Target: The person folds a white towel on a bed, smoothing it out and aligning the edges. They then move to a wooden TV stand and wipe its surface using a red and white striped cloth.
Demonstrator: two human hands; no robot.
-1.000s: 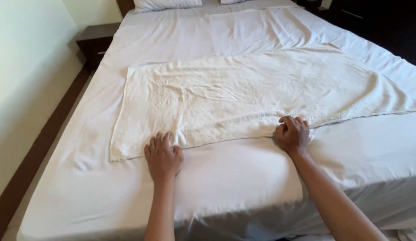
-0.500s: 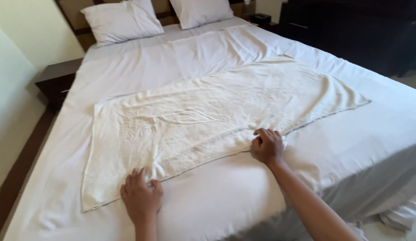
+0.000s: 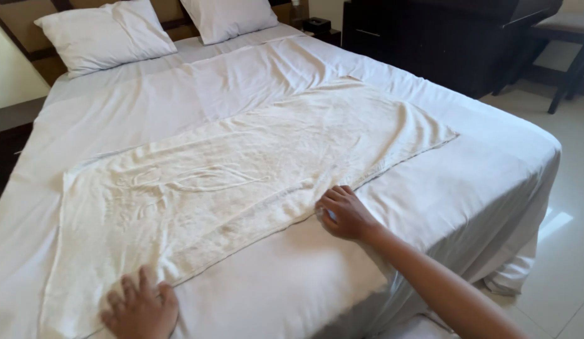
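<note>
Both hands lie flat, fingers spread, on the cream towel [image 3: 242, 182]: left hand [image 3: 141, 309] at its near corner, right hand [image 3: 343, 213] at its near edge midway.

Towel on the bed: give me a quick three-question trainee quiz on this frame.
1. True or false: the towel lies spread flat on the bed.
2. Which hand rests near the towel's corner: A left, B right?
3. How many pillows lie at the head of the bed?

Key: 1 true. 2 A; the right hand touches the towel's near edge farther along. 3 two.
</note>
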